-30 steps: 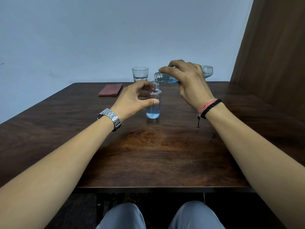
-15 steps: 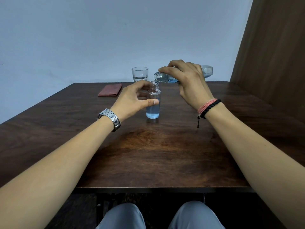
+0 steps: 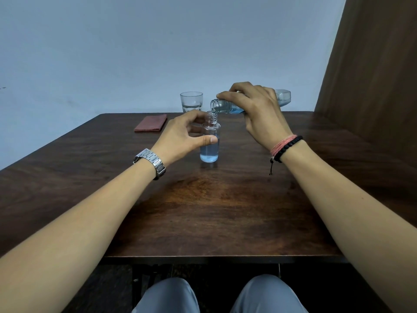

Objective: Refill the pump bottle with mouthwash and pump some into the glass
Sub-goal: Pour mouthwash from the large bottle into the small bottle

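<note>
The left hand (image 3: 180, 136) is pinching the small bottle (image 3: 209, 145), which is standing upright on the bench (image 3: 225, 199), uncapped, with blue liquid in its lower part. The right hand (image 3: 259, 114) is gripping the mouthwash bottle (image 3: 222, 106), tipped almost flat, its mouth just above the small neck; the fingers are hiding its middle. Any stream is too thin to make out. The glass (image 3: 191, 101) is standing behind, and a cloth (image 3: 150, 123) is lying to the left.

I see my left hand (image 3: 180, 136) steadying the upright pump bottle (image 3: 209, 143) mid-table (image 3: 225, 211) while my right hand (image 3: 257, 114) tips the mouthwash bottle (image 3: 222, 106) over its neck, the glass (image 3: 191, 102) at the far edge.
</note>
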